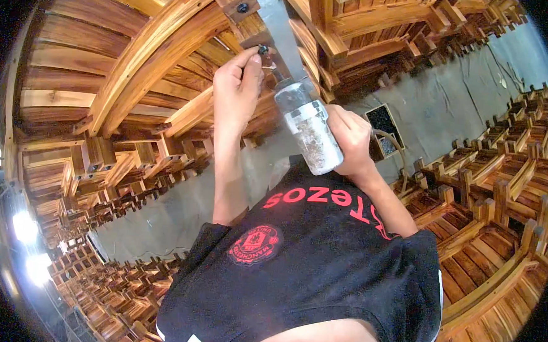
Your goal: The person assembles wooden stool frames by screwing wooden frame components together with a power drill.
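Black fitting (263,49) in a fine pinch, with a tool nose close by

The left hand (236,93) has thumb and forefinger drawn together on the small fitting, at the end of a wooden block (248,31). Its fingertips are near the line of the tool's dark nose (283,82), so a slip or an early spin could nip them. The right hand (352,141) is wrapped around one side of a taped cylindrical tool (313,133); a loose grip or a tilted body would probably send the tip off line and scar the wood. So small a piece (hardly more than a dark dot here) could also drop and be lost.

Hard to read: the fitting's shape, mostly masked by the fingers; whether it touches the wood; and whether the tool's tip meets anything. The right hand's grip is partly hidden behind the tool.

Farther out, a hose (398,142) curves behind that hand, its join unseen; it could snag. Beyond lies a tray (376,108) of dark pieces (382,121), too small to identify. Wooden frames (150,59) crowd the edges, cut off by the lens's black rim.
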The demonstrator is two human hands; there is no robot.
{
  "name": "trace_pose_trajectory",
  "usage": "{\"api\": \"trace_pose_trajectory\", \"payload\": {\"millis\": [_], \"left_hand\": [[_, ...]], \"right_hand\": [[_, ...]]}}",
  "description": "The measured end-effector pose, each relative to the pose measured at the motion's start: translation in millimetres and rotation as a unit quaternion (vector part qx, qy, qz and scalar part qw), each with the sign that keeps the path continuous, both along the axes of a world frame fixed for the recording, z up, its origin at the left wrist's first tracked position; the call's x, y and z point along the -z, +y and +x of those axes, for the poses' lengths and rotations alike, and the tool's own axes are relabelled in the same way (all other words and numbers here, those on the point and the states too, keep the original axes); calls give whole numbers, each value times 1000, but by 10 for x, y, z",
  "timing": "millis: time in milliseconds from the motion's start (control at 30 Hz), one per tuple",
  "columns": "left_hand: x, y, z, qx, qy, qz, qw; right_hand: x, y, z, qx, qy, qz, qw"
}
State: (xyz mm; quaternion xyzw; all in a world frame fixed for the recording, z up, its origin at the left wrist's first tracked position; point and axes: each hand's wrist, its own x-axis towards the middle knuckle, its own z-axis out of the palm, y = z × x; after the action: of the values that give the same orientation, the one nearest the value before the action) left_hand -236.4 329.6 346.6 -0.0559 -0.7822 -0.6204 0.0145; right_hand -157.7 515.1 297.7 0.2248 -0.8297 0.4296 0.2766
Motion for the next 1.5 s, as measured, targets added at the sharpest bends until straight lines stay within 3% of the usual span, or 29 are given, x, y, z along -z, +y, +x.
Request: {"api": "trace_pose_trajectory", "payload": {"millis": [200,300,433,567,667,833,933,1067,1200,1333,1500], "left_hand": [[30,-9,-8,-19,17,-20,999],[-5,-103,48,-40,-25,44,998],[51,-202,-60,-166,-61,157,972],[376,-225,-434,-69,-75,358,928],[449,-197,-588,11,-72,435,897],[453,-111,-684,-67,-110,458,880],[558,-111,-827,-55,-78,427,899],[517,32,-820,-155,-87,423,889],[810,-125,-956,-100,-124,472,867],[772,-108,-931,-55,-103,482,868],[724,-85,-891,-89,-102,464,875]], "right_hand": [[40,-5,-22,-1,20,-13,1000],[52,-19,11,8,9,1,1000],[25,-40,37,10,-4,-1,1000],[40,-66,42,3,-3,-16,1000],[26,-63,48,13,-6,-12,1000],[26,-80,55,23,-3,-9,1000],[62,-87,55,17,-9,-17,1000],[62,-95,40,-2,-27,-62,998],[25,-106,46,-8,-33,-59,998],[51,-135,45,-5,-41,-84,996],[-2,-167,61,-17,-61,-119,991]]}}
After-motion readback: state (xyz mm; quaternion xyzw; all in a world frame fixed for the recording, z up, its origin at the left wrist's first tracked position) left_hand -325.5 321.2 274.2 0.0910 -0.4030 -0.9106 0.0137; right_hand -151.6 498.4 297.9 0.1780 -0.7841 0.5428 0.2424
